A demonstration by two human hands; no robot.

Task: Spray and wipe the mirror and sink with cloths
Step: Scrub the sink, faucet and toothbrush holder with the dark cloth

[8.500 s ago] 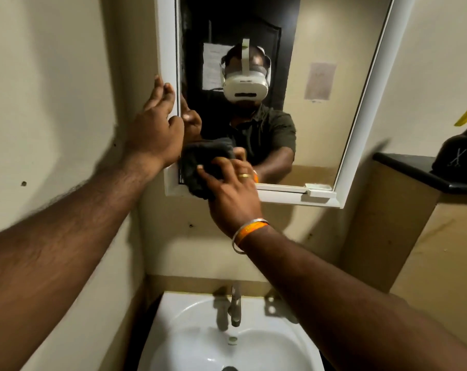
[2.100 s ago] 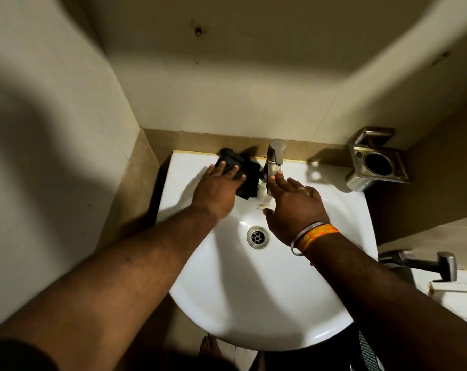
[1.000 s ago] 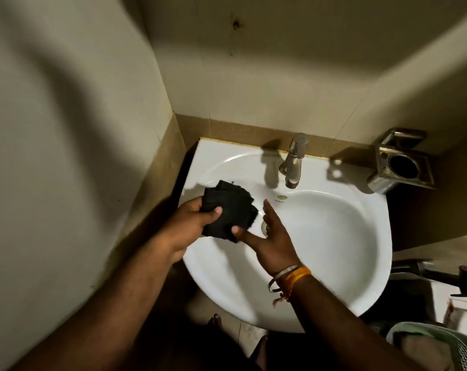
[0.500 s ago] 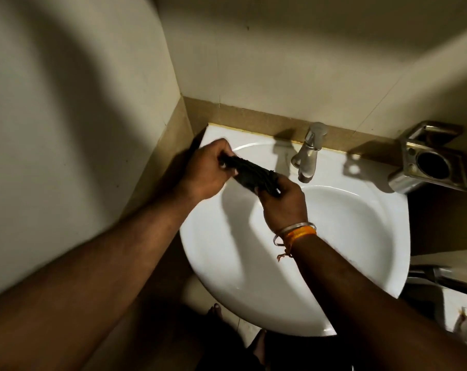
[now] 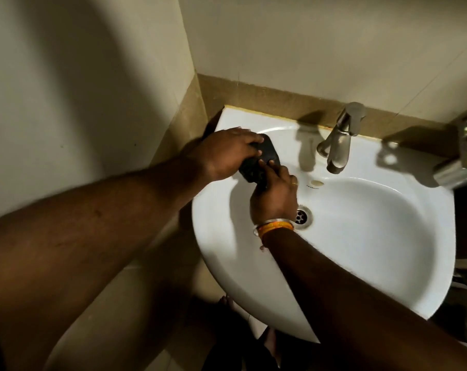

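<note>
A white sink (image 5: pixel 361 236) fills the right half of the head view, with a metal tap (image 5: pixel 339 140) at its back and a drain (image 5: pixel 303 216) in the bowl. A folded black cloth (image 5: pixel 256 163) lies on the sink's left back rim. My left hand (image 5: pixel 224 153) grips the cloth from the left, fingers curled over its top. My right hand (image 5: pixel 273 194), with an orange and a metal band at the wrist, pinches the cloth's near edge. The mirror is out of view.
A beige wall (image 5: pixel 79 89) stands close on the left, meeting the back wall in a corner by the sink. A metal holder (image 5: pixel 465 159) is fixed at the right edge. Bare feet show on the floor below the sink.
Both hands with the cloth have moved down onto the sink's left rim. The cloth, stretched between the hands half a second ago, is now bunched under them.
</note>
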